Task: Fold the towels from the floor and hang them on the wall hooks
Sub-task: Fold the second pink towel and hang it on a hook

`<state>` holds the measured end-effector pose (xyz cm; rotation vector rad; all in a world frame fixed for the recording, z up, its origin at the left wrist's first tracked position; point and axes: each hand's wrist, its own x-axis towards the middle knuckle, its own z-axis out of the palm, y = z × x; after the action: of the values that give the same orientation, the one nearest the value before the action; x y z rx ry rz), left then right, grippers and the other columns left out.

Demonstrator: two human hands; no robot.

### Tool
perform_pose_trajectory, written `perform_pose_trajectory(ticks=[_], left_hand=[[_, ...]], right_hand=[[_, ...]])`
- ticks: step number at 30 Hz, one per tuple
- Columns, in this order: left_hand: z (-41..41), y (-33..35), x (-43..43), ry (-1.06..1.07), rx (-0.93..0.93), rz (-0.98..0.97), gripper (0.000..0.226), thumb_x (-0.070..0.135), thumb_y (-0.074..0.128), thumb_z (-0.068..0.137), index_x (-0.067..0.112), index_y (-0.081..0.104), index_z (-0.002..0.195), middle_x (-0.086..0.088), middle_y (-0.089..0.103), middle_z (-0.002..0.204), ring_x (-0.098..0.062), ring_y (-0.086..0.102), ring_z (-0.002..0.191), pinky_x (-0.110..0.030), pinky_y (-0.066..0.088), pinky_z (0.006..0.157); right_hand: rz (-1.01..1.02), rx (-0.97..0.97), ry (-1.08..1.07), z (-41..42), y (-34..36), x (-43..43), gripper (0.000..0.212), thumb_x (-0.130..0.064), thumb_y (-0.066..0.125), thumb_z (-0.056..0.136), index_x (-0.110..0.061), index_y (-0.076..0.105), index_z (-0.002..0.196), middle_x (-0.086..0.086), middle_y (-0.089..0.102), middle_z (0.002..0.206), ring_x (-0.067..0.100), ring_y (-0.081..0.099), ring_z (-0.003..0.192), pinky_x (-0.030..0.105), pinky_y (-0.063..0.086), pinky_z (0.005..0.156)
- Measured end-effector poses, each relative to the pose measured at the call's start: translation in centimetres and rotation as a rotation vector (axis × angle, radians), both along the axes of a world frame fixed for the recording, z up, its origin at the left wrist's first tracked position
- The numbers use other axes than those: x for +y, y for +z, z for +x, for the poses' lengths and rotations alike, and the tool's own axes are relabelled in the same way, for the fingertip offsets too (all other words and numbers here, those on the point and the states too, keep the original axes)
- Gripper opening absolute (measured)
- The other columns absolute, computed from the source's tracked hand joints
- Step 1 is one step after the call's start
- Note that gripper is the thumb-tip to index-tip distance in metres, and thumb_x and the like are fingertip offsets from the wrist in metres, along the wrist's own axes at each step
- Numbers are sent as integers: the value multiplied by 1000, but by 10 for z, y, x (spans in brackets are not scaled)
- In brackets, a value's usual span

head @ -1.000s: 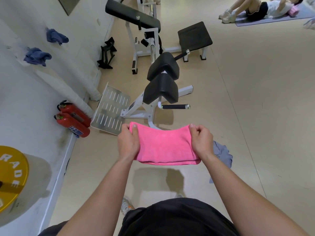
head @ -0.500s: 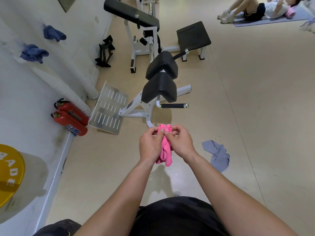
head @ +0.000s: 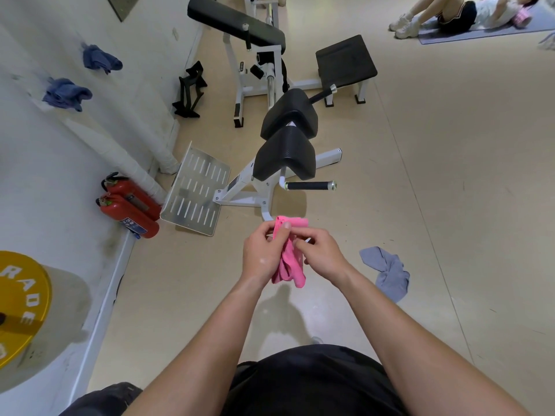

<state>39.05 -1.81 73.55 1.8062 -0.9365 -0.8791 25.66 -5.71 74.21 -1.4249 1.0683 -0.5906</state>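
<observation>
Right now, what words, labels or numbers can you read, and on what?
"RADE": white letters on the round yellow weight plate, cut off by the picture's edge.
Label on the red fire extinguishers: too small to read.
Sticker on the white metal bench frame: blurred.

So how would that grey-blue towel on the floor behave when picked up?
Probably floppy: the grey-blue towel lies crumpled in soft folds. Likely light for its size, since the similar pink towel droops limply from the left hand and right hand.
</observation>
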Motion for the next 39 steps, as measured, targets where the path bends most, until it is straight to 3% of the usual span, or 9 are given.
perform_pose_trajectory(ticks=[7,11,14,16,18,25,29,34,39], left_hand=[[23,2,-5,-126,-156,68,11,39,58,87,36,68,84,13,71,77,-11,65,77,-33,51,72],[35,12,-5,-386,-224,177,13,47,55,80,42,66,86,9,67,77,-23,65,78,-41,55,63],[40,18,-4,-449,-162,173,12,45,53,85,38,62,84,12,60,69,-22,56,71,-36,46,54],[44,17,-4,-390,-162,138,15,44,48,92,34,56,84,11,59,73,-19,53,74,-38,44,68],[48,13,-2,-302,-262,109,24,46,38,98,28,48,85,4,59,77,-21,53,74,-42,45,73],[45,-5,2,-34,-438,152,35,48,29,105,19,46,96,-3,60,87,-29,58,82,-41,44,70],[32,-7,-4,9,-346,133,33,43,38,105,15,55,96,2,61,84,-22,57,79,-36,41,66],[38,-13,-17,263,-106,145,39,36,33,106,7,53,90,-3,57,81,-25,52,79,-39,41,72],[45,1,-26,453,-150,162,40,37,26,107,7,52,105,-7,54,95,-26,48,88,-33,33,76]], right_hand=[[-210,239,-60,-12,-12,-10,30,-16,70,81,-30,68,107,-3,59,99,3,49,81,25,43,76],[-273,448,84,-21,-12,-20,82,-40,82,66,-37,42,138,-7,32,128,11,28,121,27,38,97],[-161,468,359,-20,-15,-26,56,-36,84,63,-29,63,115,-6,46,119,12,41,111,34,43,97],[-33,380,388,-20,-19,-26,21,-27,80,68,-23,65,82,-6,61,86,13,57,79,41,51,78],[43,265,328,-22,-22,-26,13,-20,76,76,-21,63,75,-8,61,70,10,57,65,34,48,68],[269,-196,-179,-11,-11,-30,17,-19,64,95,-12,67,110,-2,70,87,12,66,75,21,50,60],[10,33,-339,6,-15,-29,17,-35,47,102,-22,59,103,-5,64,93,17,61,89,32,46,69],[-328,533,-137,22,-1,-35,37,-46,32,105,-12,45,113,13,64,91,37,60,86,41,46,67],[-372,535,-33,48,8,-44,39,-46,32,104,-9,42,114,18,66,95,40,62,87,42,46,65]])
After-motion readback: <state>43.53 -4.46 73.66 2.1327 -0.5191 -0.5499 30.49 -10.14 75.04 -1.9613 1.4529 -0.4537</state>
